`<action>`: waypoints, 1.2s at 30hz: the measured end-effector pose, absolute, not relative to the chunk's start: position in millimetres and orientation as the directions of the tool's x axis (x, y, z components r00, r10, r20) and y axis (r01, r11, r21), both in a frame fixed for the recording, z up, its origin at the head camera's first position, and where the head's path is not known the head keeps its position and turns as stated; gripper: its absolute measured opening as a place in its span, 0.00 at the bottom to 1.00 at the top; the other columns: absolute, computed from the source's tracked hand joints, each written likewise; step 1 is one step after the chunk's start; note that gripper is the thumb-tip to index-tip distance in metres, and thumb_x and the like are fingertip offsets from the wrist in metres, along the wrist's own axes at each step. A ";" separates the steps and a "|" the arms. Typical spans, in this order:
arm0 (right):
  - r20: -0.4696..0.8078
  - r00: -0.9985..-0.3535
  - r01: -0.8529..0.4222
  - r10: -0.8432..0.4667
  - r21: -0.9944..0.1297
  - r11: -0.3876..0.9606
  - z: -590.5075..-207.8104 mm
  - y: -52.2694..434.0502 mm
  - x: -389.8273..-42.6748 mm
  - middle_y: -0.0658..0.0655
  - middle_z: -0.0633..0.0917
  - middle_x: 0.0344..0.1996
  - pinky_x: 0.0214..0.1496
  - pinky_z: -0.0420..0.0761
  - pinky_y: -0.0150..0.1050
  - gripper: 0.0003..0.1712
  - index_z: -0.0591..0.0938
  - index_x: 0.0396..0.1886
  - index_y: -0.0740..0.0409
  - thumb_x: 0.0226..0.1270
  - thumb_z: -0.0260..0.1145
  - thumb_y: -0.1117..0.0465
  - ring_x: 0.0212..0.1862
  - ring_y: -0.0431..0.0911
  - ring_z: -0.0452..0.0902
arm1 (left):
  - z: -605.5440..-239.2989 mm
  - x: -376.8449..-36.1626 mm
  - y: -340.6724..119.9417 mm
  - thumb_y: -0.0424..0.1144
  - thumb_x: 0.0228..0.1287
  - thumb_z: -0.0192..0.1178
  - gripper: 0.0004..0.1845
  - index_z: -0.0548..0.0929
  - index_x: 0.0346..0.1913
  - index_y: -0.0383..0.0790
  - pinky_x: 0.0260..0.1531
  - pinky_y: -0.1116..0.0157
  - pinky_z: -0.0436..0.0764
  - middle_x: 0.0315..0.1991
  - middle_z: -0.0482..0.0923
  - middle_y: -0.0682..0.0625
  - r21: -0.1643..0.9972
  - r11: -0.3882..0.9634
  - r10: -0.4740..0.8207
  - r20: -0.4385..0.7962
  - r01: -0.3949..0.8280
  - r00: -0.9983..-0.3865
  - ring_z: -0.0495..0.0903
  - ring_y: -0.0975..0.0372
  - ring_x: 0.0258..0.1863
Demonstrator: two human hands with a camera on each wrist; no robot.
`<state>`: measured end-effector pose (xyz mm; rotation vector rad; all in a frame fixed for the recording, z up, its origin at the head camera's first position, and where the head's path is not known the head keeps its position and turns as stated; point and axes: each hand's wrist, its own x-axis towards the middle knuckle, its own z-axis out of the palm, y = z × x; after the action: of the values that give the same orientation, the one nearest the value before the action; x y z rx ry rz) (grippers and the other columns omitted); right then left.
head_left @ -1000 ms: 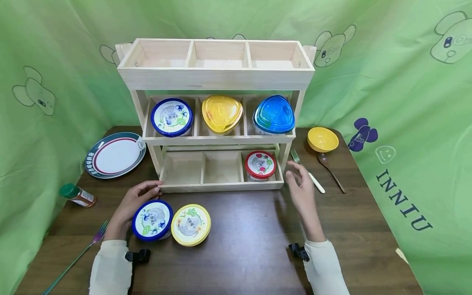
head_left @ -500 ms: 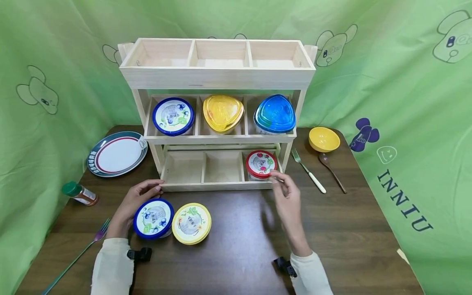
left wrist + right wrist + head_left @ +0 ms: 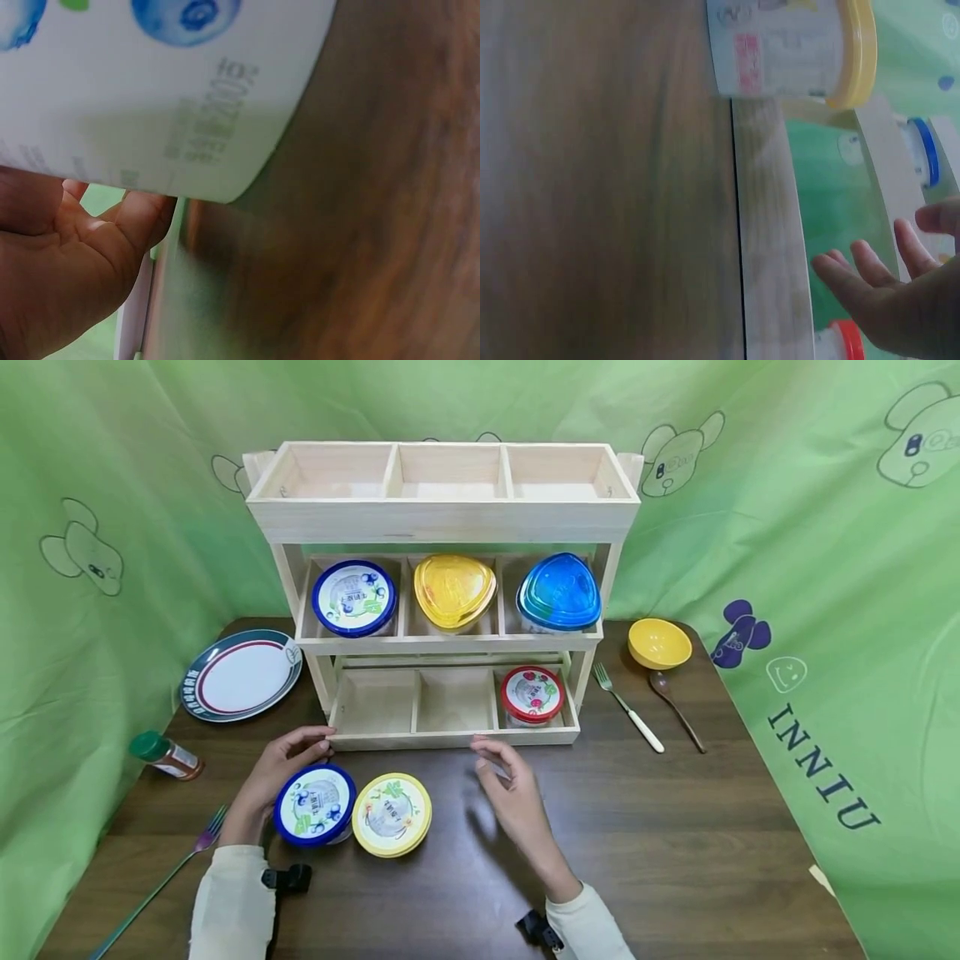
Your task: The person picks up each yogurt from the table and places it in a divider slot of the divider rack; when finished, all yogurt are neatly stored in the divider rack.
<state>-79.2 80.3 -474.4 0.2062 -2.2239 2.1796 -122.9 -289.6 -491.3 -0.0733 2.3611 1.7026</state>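
In the head view, my left hand [image 3: 273, 777] rests its fingertips at the lower left corner of a three-tier wooden rack [image 3: 450, 741]. Right beside that hand stands a tub with a blue lid [image 3: 315, 805], and the left wrist view has its white blueberry-printed side [image 3: 172, 105] close up, hiding part of the fingers. A yellow-lidded tub [image 3: 392, 815] sits to the right of the blue one. My right hand [image 3: 517, 793] hovers before the rack's bottom tier, fingers loosely spread, holding nothing. In the bottom right compartment is a red-lidded tub [image 3: 532, 695].
The middle tier holds a blue-lidded tub [image 3: 354, 598], a yellow-lidded container [image 3: 454, 592] and a bright blue-lidded one [image 3: 558, 592]. At left lie a plate [image 3: 242, 677], a spice jar [image 3: 167, 755] and a long fork [image 3: 161, 881]. A fork [image 3: 628, 710], spoon [image 3: 677, 710] and yellow bowl [image 3: 660, 643] are at right.
My right hand has swept left from the rack's right side, past the red-lidded tub, towards the yellow-lidded tub. The left hand has stayed at the rack's corner; the tubs keep their places.
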 end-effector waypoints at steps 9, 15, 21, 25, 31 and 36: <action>0.039 -0.948 -0.056 -0.317 -0.997 0.044 -481.2 62.8 -72.4 0.66 0.78 0.73 0.71 0.79 0.58 0.19 0.81 0.67 0.67 0.81 0.65 0.67 0.75 0.61 0.73 | -492.8 -122.6 -289.3 0.43 0.87 0.57 0.25 0.76 0.75 0.31 0.51 0.72 0.83 0.63 0.82 0.39 0.927 0.323 0.075 -0.225 -0.190 -0.971 0.83 0.67 0.51; 0.022 -0.896 -0.051 -0.444 -0.997 0.054 -483.2 53.0 -67.9 0.69 0.74 0.76 0.76 0.73 0.58 0.19 0.82 0.67 0.65 0.82 0.65 0.65 0.78 0.61 0.69 | -493.6 -122.5 -288.7 0.44 0.87 0.57 0.25 0.76 0.76 0.34 0.51 0.71 0.83 0.63 0.82 0.40 0.919 0.318 0.054 -0.261 -0.231 -0.964 0.83 0.68 0.52; 0.009 -0.867 -0.052 -0.499 -0.996 0.072 -485.5 46.0 -63.8 0.66 0.74 0.76 0.74 0.75 0.56 0.15 0.86 0.61 0.61 0.81 0.66 0.63 0.78 0.61 0.69 | -494.4 -121.9 -288.8 0.44 0.87 0.57 0.25 0.75 0.76 0.33 0.52 0.72 0.83 0.64 0.81 0.39 0.923 0.311 0.057 -0.256 -0.227 -0.965 0.83 0.69 0.52; -0.010 -0.864 -0.043 -0.504 -0.995 0.093 -486.3 41.3 -61.5 0.60 0.77 0.75 0.72 0.76 0.44 0.14 0.87 0.60 0.58 0.80 0.67 0.61 0.78 0.56 0.69 | -494.2 -123.2 -288.9 0.44 0.87 0.57 0.25 0.76 0.75 0.33 0.52 0.71 0.83 0.63 0.82 0.40 0.926 0.310 0.063 -0.245 -0.214 -0.968 0.83 0.68 0.52; -0.026 -0.864 -0.019 -0.503 -0.996 0.084 -486.4 37.0 -59.1 0.59 0.84 0.65 0.65 0.79 0.37 0.14 0.86 0.61 0.60 0.81 0.65 0.64 0.68 0.47 0.77 | -494.8 -124.8 -289.0 0.44 0.87 0.58 0.25 0.76 0.76 0.34 0.52 0.71 0.83 0.62 0.83 0.42 0.927 0.300 0.068 -0.254 -0.223 -0.965 0.83 0.66 0.52; -0.023 -0.858 -0.034 -0.513 -0.994 0.100 -486.3 40.6 -57.4 0.57 0.85 0.61 0.58 0.81 0.34 0.14 0.86 0.61 0.58 0.82 0.64 0.64 0.58 0.40 0.79 | -494.7 -124.7 -289.8 0.42 0.87 0.57 0.24 0.76 0.76 0.33 0.52 0.72 0.83 0.61 0.83 0.44 0.929 0.286 0.069 -0.265 -0.236 -0.962 0.83 0.67 0.52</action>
<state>-57.4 40.6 -486.3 0.6811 -2.5689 2.3025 -124.7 -289.8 -494.7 -0.1536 2.3030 1.7307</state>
